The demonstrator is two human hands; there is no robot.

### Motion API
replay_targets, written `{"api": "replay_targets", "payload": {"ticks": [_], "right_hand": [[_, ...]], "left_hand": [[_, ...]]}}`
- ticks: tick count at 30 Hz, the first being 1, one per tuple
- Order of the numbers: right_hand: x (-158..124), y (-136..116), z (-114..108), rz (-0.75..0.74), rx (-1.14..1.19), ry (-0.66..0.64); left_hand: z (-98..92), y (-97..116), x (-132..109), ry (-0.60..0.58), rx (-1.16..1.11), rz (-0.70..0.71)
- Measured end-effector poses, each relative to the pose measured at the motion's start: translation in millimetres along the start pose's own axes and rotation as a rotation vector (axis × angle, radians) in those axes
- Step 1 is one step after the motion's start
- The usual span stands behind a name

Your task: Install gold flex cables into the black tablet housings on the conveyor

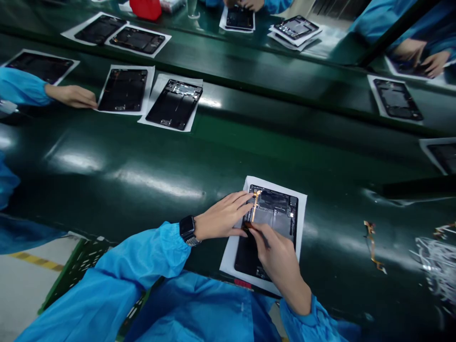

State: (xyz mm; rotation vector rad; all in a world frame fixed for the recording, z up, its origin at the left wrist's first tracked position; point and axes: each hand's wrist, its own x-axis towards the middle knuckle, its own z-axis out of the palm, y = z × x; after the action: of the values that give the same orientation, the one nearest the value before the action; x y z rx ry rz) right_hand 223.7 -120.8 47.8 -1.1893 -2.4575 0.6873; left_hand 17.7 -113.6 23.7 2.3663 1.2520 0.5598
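Operator's L hand point(228, 216) lies spread, fingertips at upper end of orange flex cable point(255, 207), R hand point(278, 249) pinches its lower end, both over tablet chassis point(280, 216), lower ctr of frame; prob. best kept flat, untwisted, w/ light pressure.

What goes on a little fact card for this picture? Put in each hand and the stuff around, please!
Main thing: black tablet, insides showing, on a white sheet
Left hand: fingers spread, fingertips by the upper end of an orange ribbon
Right hand: fingers pinched at the ribbon's lower end
Left wrist: dark watch
Right side: another ribbon, white tangled pile
Far left: another person's hand beside another tablet
Table: green, shiny
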Motion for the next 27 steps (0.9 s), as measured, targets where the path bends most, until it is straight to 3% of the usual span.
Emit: {"api": "replay_targets", "payload": {"ticks": [5,10,16,23,27], "right_hand": [[9.7,-10.4,4.3,-0.036,-0.195,-0.06],[19.1,-15.9,-6.1,-0.024,-0.309,-0.189],[11.5,-5.0,-10.5,0.036,-0.317,-0.151],[17.2,-17.2,3.9,0.015,-0.314,-0.13],[10.4,-0.4,-1.6,0.061,-0.049,-0.011]], "left_hand": [[2.8,-1.1,0.2,0.011,0.002,0.013],[2.3,-0.9,-0.5,0.032,-0.022,0.018],[0.6,-1.1,-0.1,0.029,0.003,0.025],[6.8,-2.0,-1.6,0.02,-0.018,0.009],[-4.6,-0.5,0.4,0.024,-0.021,0.022]]}}
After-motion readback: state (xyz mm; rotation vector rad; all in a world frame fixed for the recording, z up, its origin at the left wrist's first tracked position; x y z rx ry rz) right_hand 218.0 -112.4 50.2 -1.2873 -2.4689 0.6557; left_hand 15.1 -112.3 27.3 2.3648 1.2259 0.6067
